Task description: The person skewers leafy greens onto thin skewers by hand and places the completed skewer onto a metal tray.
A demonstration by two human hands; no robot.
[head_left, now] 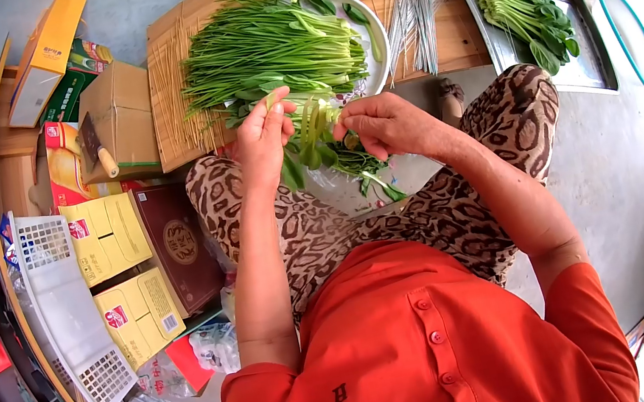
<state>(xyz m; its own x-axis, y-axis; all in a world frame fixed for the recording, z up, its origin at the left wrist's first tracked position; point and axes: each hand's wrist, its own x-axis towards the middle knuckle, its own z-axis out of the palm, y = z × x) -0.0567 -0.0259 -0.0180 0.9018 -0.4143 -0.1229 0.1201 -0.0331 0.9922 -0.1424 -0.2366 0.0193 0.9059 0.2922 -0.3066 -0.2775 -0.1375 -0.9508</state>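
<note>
The left hand (pixel 266 138) pinches a bit of the greens (pixel 314 129) with thumb and finger. The right hand (pixel 387 122) is curled at their other side; one cannot tell if it grips them. The greens are between the hands, above the knees. A big pile of chives (pixel 261 48) lies just past them, partly on a white plate (pixel 382 61).

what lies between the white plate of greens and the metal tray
In the head view, thin silvery skewers lie on the wooden table between the white plate and the metal tray, with bare wood beside them.
</note>
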